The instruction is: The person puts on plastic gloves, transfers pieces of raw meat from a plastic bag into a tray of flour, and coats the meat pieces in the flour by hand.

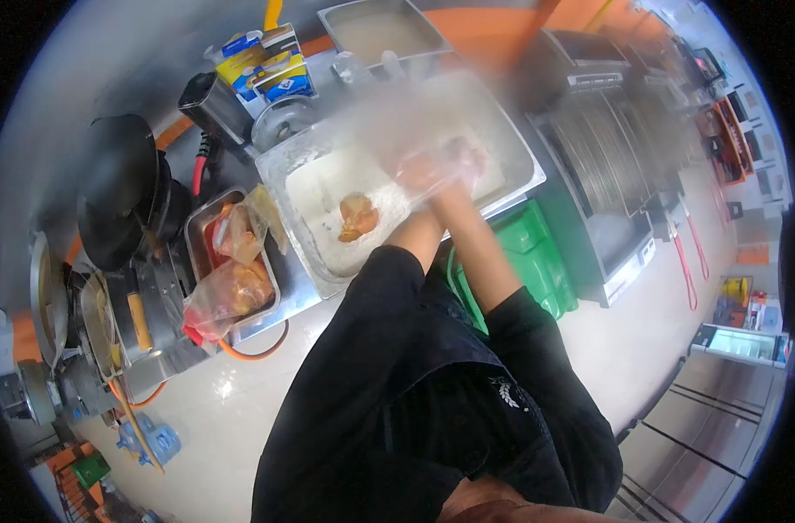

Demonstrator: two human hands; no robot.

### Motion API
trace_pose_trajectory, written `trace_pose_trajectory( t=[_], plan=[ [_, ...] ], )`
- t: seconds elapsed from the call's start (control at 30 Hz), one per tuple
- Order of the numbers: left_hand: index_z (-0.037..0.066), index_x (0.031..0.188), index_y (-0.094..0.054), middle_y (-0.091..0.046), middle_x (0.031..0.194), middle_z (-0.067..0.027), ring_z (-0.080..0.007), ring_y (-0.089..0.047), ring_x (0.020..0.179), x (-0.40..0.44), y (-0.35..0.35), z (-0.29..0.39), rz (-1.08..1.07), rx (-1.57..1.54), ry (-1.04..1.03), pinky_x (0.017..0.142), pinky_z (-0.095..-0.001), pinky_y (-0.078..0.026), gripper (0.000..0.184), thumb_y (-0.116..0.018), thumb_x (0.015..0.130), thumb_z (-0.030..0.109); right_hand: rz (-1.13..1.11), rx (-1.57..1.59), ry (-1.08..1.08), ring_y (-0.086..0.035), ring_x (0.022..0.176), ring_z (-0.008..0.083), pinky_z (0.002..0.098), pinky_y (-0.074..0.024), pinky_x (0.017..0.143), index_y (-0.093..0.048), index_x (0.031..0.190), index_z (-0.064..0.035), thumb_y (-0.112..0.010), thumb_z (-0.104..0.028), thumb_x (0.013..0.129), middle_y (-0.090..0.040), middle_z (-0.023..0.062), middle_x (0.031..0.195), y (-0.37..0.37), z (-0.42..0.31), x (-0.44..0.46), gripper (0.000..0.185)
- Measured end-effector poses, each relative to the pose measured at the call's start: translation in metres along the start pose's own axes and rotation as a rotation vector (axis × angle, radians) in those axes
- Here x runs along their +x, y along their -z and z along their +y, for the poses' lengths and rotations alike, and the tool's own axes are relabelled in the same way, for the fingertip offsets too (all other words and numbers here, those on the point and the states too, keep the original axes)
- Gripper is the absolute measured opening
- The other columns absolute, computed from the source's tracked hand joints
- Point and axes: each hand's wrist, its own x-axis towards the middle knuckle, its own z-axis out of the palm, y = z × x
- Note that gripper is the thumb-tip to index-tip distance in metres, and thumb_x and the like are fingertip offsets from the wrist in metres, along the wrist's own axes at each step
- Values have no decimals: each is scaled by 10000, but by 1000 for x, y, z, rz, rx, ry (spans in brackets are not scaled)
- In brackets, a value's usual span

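Note:
A large metal tray (328, 277) holds white powder, with a piece of raw chicken (358, 218) lying on the powder at its left side. My left hand (421, 167) and my right hand (460, 164), in clear plastic gloves, are close together over the tray's right half. A blurred patch covers much of them, and their fingers cannot be made out. Left of the tray, a smaller metal pan (276, 292) holds plastic bags of raw meat (238, 290).
Behind the large tray stands another metal tray (384, 30) of pale liquid. Black pans (123, 166) are at the left. A green bin (532, 257) sits below the counter, beside fryers with wire baskets (598, 148). Cartons (271, 65) stand at the back.

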Motion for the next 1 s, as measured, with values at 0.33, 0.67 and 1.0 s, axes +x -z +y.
trace_pose_trajectory(
  t=[0.33,0.67,1.0],
  plan=[
    [81,1052,-587,-624,973,-175,-335,-590,945,39,52,57,101,931,-155,832,-428,-464,293,-489,831,245,-276,-666,-112,-84,1400,396,720,-38,1020,-519,1288,-151,-532,-324,825,-332,155,1432,54,81,-7,495],
    [110,1079,-560,-638,928,-136,-316,-609,912,27,-60,180,472,796,-1008,802,-421,-476,277,-545,828,227,-502,-526,285,-457,1237,339,712,-140,993,-607,1184,-88,-495,-296,854,-548,135,1280,-29,38,-59,406],
    [96,1084,-537,-629,873,-109,-223,-621,707,-22,-134,170,100,225,-960,637,-366,-499,249,-575,840,122,-418,-120,109,-239,1338,448,667,-110,1051,-449,1339,-193,-399,-623,858,-352,171,1423,-56,5,-28,647]
  ],
)
